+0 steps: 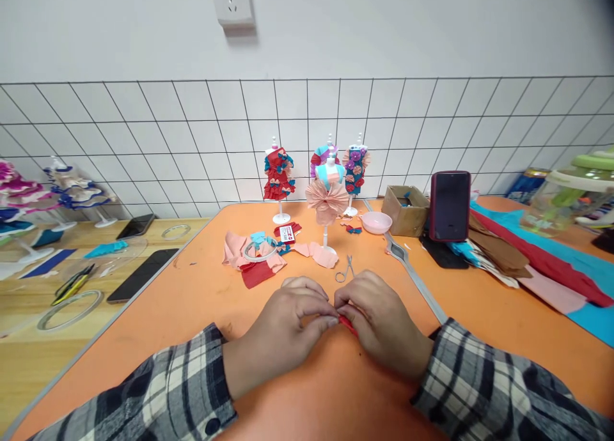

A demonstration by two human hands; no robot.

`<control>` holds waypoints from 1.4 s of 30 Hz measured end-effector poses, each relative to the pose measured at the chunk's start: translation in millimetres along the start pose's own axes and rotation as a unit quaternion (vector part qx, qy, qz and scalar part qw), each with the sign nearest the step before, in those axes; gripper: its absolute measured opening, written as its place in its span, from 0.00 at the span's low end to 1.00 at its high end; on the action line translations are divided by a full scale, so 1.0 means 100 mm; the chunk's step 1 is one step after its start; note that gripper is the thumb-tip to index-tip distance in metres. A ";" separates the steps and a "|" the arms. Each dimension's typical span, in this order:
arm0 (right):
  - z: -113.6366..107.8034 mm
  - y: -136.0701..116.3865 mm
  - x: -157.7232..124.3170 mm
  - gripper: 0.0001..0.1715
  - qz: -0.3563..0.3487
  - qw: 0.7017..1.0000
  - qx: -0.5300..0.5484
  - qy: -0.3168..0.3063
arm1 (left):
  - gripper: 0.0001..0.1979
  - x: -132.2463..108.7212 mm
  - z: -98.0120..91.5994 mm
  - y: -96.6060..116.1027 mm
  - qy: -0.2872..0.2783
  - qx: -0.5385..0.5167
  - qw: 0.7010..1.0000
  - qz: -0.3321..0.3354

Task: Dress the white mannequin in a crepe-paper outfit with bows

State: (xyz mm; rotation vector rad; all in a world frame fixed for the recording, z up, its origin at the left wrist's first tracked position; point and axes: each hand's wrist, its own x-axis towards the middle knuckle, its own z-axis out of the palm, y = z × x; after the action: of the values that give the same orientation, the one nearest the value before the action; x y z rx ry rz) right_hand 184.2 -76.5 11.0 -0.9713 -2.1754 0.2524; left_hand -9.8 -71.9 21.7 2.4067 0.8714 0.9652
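Note:
Both hands meet low over the orange table, pinching one small piece of red crepe paper (347, 324). My left hand (292, 326) grips its left end between thumb and forefinger. The fingers of my right hand (384, 323) close on its other side and hide much of it. Just beyond the hands lie small scissors (344, 271). Behind them stands a miniature dress form (328, 201) with a blue top and a pleated peach paper skirt. To the left are peach paper scraps (235, 249), a roll of tape (259, 250) and a dark red scrap (259, 273).
More dressed forms, one in a red ruffled dress (279, 176), stand near the tiled wall. A pink bowl (377, 222), a cardboard box (405, 209) and an upright phone (449, 206) are at the back right. Coloured paper sheets (542, 255) lie far right; yellow-handled snips (71, 284) lie left.

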 end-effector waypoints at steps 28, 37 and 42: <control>-0.79 1.61 -0.07 0.12 0.408 0.911 -0.021 -0.062 | 0.10 -0.08 0.05 -0.28 0.049 -0.590 0.762 -0.263; -0.70 1.77 -0.12 0.08 0.420 0.893 -0.123 -0.108 | 0.14 -0.04 0.01 -0.25 0.062 -0.711 0.642 -0.279; -0.72 1.76 -0.12 0.14 0.416 0.887 -0.161 -0.118 | 0.14 -0.05 0.02 -0.25 0.060 -0.719 0.636 -0.274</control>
State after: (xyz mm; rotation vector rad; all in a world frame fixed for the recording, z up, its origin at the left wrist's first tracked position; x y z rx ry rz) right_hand 339.5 29.9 -21.6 -2.1432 -1.9030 0.4298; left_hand -21.4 -57.5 4.1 0.6321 0.4207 0.9372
